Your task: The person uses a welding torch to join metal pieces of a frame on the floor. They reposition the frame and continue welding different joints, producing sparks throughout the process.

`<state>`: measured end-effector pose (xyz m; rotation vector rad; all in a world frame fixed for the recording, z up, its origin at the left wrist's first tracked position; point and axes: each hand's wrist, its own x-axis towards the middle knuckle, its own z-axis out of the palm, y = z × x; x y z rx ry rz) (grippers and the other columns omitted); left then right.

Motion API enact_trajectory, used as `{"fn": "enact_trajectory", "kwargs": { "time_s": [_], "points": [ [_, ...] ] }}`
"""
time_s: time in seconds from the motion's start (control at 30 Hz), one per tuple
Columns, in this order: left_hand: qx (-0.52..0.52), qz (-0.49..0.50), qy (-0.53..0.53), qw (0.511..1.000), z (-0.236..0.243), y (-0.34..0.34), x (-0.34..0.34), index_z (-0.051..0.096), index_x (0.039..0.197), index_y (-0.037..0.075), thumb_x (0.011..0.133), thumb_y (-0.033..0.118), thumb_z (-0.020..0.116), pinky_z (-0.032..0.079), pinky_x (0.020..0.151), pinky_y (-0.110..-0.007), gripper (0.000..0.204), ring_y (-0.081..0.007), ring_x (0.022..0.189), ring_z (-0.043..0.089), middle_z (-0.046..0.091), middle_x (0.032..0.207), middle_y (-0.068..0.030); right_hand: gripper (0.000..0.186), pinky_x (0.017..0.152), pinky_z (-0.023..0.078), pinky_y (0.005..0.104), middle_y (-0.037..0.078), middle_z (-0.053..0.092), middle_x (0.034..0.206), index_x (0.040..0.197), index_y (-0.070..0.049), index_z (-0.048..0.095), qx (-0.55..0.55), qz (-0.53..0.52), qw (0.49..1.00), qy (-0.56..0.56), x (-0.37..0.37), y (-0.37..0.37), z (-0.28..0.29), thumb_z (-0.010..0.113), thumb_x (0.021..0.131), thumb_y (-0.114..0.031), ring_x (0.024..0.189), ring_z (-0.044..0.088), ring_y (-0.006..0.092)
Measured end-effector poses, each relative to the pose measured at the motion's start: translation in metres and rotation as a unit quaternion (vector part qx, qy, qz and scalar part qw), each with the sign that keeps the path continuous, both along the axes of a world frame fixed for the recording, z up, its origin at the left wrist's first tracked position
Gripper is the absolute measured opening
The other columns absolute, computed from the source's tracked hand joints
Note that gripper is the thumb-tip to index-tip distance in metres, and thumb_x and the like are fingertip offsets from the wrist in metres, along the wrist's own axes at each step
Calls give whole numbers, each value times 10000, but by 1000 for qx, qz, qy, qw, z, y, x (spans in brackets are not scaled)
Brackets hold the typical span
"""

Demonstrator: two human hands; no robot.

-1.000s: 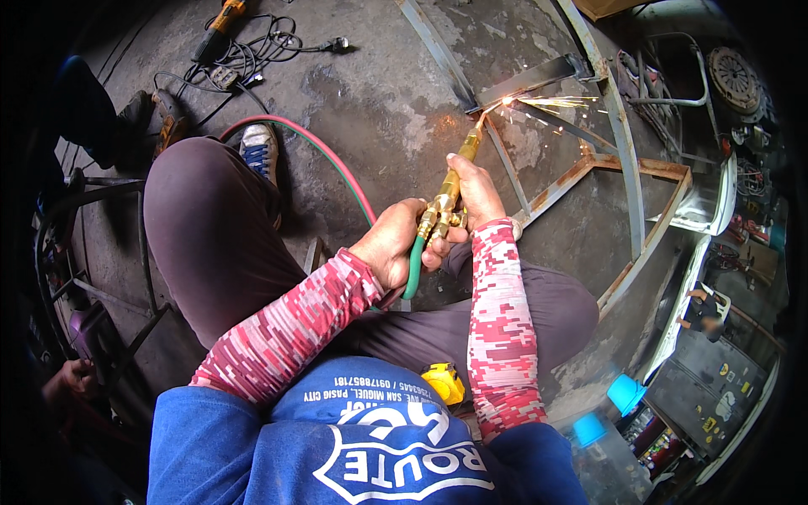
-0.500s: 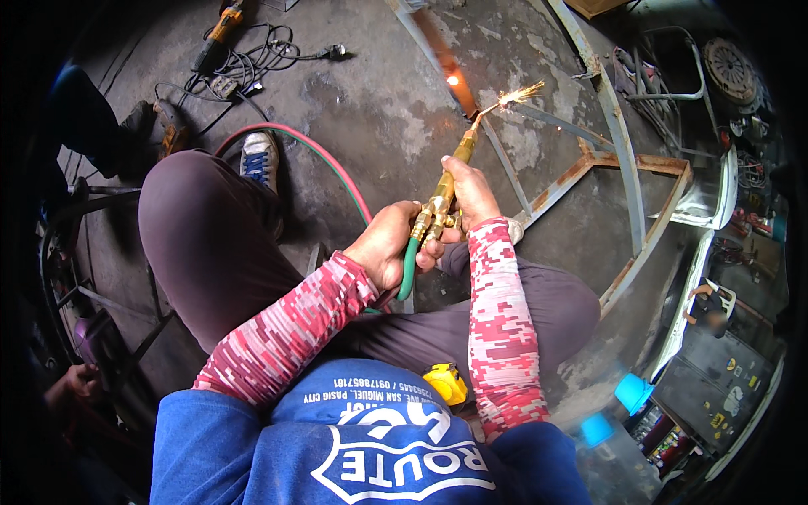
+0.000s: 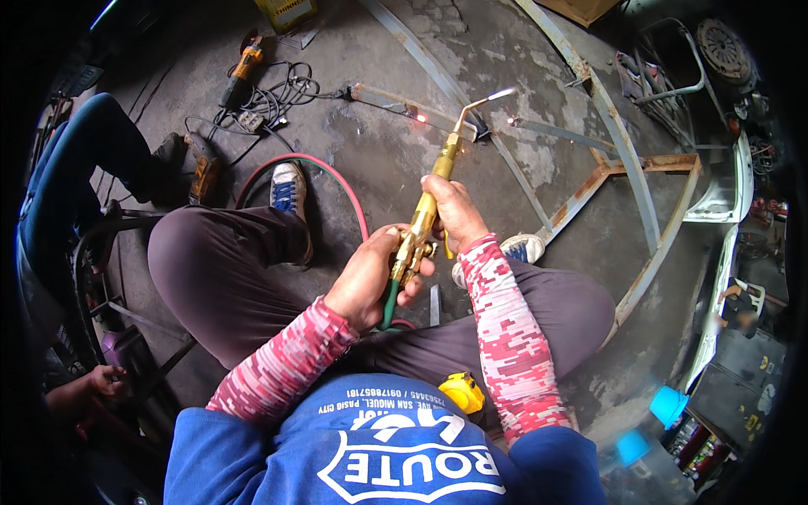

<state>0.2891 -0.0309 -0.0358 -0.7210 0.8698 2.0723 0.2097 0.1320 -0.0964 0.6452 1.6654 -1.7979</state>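
I hold a brass cutting torch with both hands while squatting over a concrete floor. My left hand grips its rear end by the valves, where a green hose leaves it. My right hand wraps the torch body further forward. The bent tip burns with a small bright flame, raised above a cut flat steel bar with a glowing spot. Rusty steel frame pieces lie beyond on the floor.
A red hose curves past my left shoe. Orange power tools and tangled cables lie at the back left. Another person's leg and boot are at left, a hand at lower left. A yellow tape measure hangs at my waist.
The torch has lifted off the steel frame, where it threw sparks, and the view has shifted. A cut bar with a glowing end now lies left of the tip.
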Motion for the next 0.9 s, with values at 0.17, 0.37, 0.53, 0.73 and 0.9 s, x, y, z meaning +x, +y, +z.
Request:
{"fn": "enact_trajectory", "kwargs": {
  "time_s": [0.17,0.37,0.53,0.73,0.9],
  "points": [
    [-19,-21,24,999,25,-42,14,450,1387,101,1141,380,352,607,535,-326,385,-259,634,723,708,932,-189,343,377,306,278,-2,560,597,818,-108,620,-93,21,995,32,8,-32,21,653,941,-426,389,432,105],
    [-14,58,64,996,42,-70,39,458,1396,98,1134,397,381,517,448,-265,405,-205,559,669,704,900,-175,279,649,462,270,1,611,799,913,-46,650,-168,-12,983,75,19,-78,45,669,963,-320,690,557,94],
    [-108,104,86,985,56,-87,61,548,1264,54,1138,406,347,367,400,-241,425,-131,431,463,674,806,-132,259,434,360,259,-6,588,700,909,-98,605,-165,30,979,118,28,-124,48,649,982,-343,500,517,82],
    [-207,105,55,971,73,-111,70,553,1247,60,1145,416,304,378,405,-235,446,-114,441,490,651,737,-87,339,476,388,244,-27,580,734,975,-88,614,-159,46,978,129,40,-157,49,653,1000,-424,529,501,75],
    [-228,133,79,961,56,-121,67,560,1232,76,1145,422,302,362,396,-230,440,-101,444,484,648,736,-62,448,600,492,285,31,653,772,1026,-29,677,-153,62,974,157,38,-175,43,671,986,-475,646,611,117]
  ]
}}
